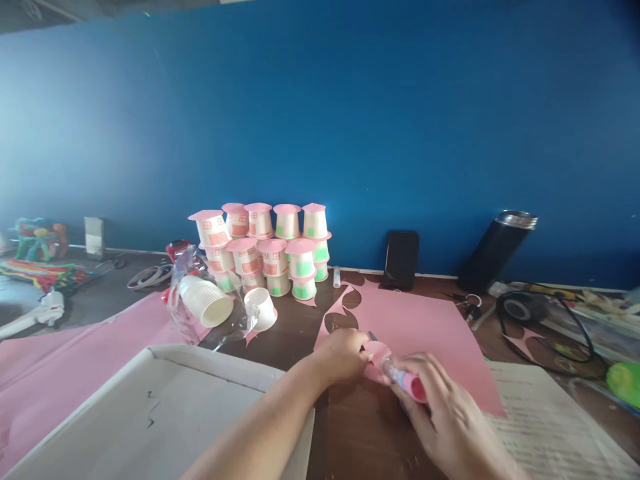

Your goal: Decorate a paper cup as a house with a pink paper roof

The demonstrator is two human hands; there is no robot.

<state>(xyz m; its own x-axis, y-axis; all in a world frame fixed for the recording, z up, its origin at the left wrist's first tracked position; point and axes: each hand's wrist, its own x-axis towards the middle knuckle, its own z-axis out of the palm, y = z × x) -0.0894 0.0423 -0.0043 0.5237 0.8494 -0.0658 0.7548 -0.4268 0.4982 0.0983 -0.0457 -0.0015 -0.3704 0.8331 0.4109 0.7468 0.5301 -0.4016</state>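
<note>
My left hand (345, 355) is closed on a small pink paper piece (379, 349), holding it just above the dark table. In my right hand (440, 400) is a glue stick (403, 380) with a pink end, its tip against the paper piece. Beneath and behind both hands lies a large pink paper sheet (425, 333) with round cut-outs along its left edge. Farther back stand stacked paper cups (260, 223) with pink paper roofs and coloured windows and doors. A single white paper cup (261, 310) sits in front of them.
A bag of nested paper cups (205, 303) lies at the left, behind a white box lid (210, 407). At the wall are a phone (401, 260) and a tilted black flask (495, 253). Scissors (470, 303), a coiled cable (543, 370) and a written sheet (555, 427) lie right.
</note>
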